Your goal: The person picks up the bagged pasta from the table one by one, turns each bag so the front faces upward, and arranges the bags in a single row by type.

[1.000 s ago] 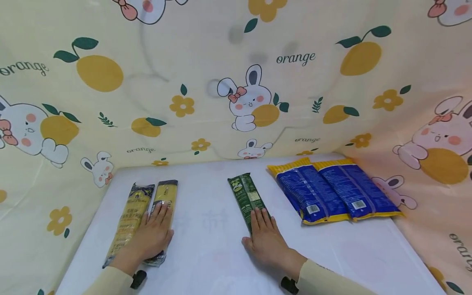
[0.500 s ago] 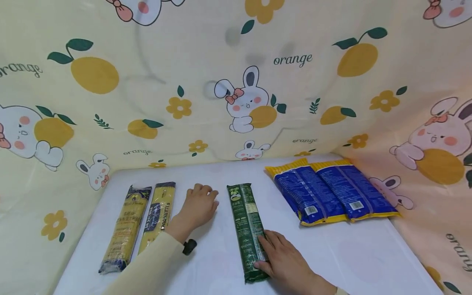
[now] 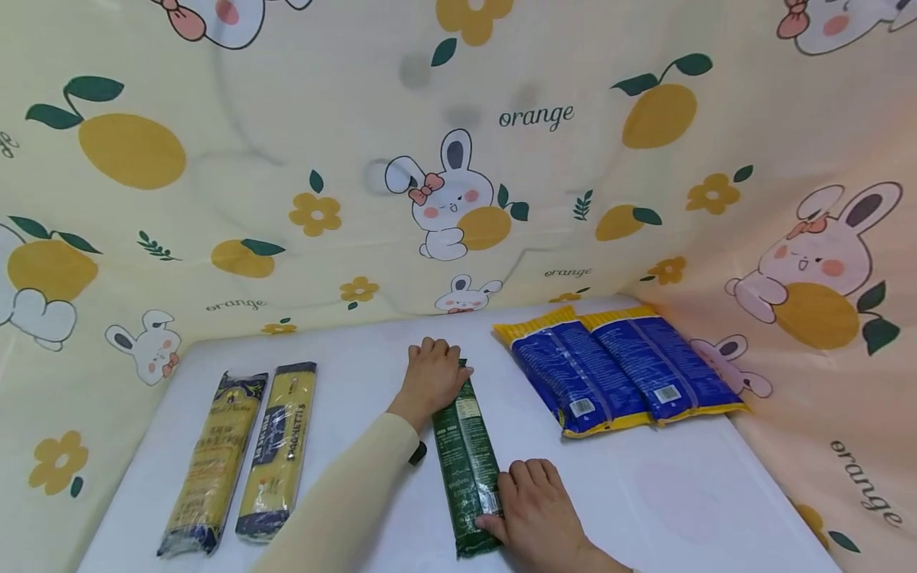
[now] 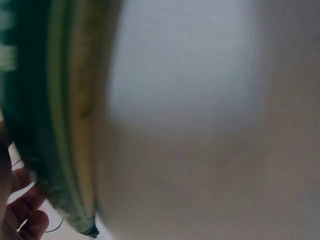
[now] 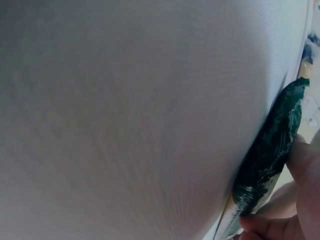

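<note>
A long green pack of spaghetti (image 3: 466, 454) lies on the white table, in the middle of the head view. My left hand (image 3: 431, 378) has its fingers curled over the far end, with the thumb at the right edge. Near the lower end, my right hand (image 3: 537, 509) grips the right edge, thumb on top. In the left wrist view the green pack (image 4: 37, 100) runs down the left side, with fingertips (image 4: 32, 227) beside its end. The right wrist view has the green pack (image 5: 270, 150) between thumb and fingers.
Two yellow spaghetti packs, the outer one (image 3: 215, 469) and the inner one (image 3: 279, 454), lie on the left. Two blue bags with yellow ends, a nearer one (image 3: 573, 370) and a farther one (image 3: 662, 362), lie at the back right. A printed curtain (image 3: 344, 119) closes the back.
My left hand has left the yellow pack and moved right onto the green pack's far end. My right hand has slid to its lower edge, and the green pack has shifted toward me and straightened.
</note>
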Demonstrator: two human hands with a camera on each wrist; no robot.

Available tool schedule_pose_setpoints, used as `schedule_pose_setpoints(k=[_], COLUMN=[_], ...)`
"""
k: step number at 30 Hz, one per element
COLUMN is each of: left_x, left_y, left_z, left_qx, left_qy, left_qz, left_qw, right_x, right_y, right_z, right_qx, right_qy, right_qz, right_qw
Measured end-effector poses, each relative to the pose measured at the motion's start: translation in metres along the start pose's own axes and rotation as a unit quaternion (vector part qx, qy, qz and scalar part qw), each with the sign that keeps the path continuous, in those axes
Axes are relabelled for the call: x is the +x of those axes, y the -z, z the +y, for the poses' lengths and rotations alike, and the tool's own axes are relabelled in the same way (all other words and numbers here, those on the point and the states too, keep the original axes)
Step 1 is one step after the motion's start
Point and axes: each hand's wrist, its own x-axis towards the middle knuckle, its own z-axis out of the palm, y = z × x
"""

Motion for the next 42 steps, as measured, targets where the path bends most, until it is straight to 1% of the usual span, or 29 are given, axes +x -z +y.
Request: schedule_pose_setpoints(k=[4,7,12,16,20,23,27,32,38,42], left_x=[0.002,0.003,0.006,0.004,0.002,0.002,0.002,0.002,0.002,0.001], left_y=[-0.009,-0.011,-0.013,-0.012,-0.009,-0.004,0.006,0.023,0.041,0.054], left_z=[-0.002,-0.001,0.0,-0.001,-0.003,-0.006,-0.008,-0.014,-0.021,-0.025], left_qx=[0.015,0.018,0.015,0.02,0.024,0.021,0.021,0.028,0.027,0.015], left_qy=[0.02,0.03,0.029,0.029,0.023,0.017,0.004,-0.016,-0.028,-0.046], left_qz=[-0.042,-0.053,-0.052,-0.042,-0.029,-0.012,0.025,0.076,0.141,0.195], left_qw=[0.9988,0.998,0.9981,0.9985,0.999,0.9995,0.9995,0.9966,0.9892,0.9795], right_x=[0.0,0.001,0.001,0.001,0.001,0.001,0.001,0.005,0.015,0.021], right_y=[0.001,0.002,0.001,0.001,0.0,0.001,0.003,0.004,0.001,0.0], right_z=[-0.001,-0.001,-0.001,-0.002,-0.003,-0.003,-0.002,-0.002,0.002,0.005], right_qx=[-0.002,-0.005,-0.008,-0.003,0.001,0.0,-0.003,0.002,0.011,0.005], right_qy=[-0.008,-0.013,-0.018,-0.019,-0.022,-0.02,-0.018,-0.018,-0.025,-0.041], right_qz=[-0.015,-0.024,-0.03,-0.025,-0.023,-0.018,-0.008,0.002,0.045,0.057], right_qw=[0.9999,0.9996,0.9993,0.9995,0.9995,0.9996,0.9998,0.9998,0.9986,0.9975])
